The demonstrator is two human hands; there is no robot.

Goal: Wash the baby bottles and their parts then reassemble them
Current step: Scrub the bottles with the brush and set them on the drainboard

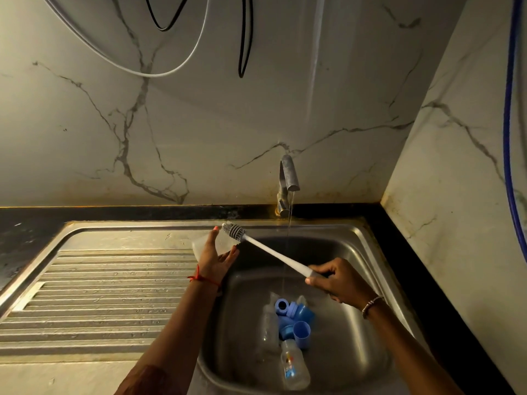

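Veined marble walls (228, 109) met in a corner. Black worktop (34, 223) below; cables (245, 38) hung; light dim.

Three clear plastic baby bottles: one bottle (198, 246) at mid-frame, a plain bottle (268, 323) and a printed bottle (293, 363) at lower centre. Roughly four overlapping blue plastic caps and collars (302, 333), exact count unclear. One grey long-handled bottle brush (273, 253), one metal tap (289, 175)

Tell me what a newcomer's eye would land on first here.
First, the grey bottle brush slanting over the sink, its handle gripped by the right hand, its head at the clear bottle that the left hand holds. Next, the tap at the back running a thin stream, and the blue parts heaped beside a labelled bottle in the basin.
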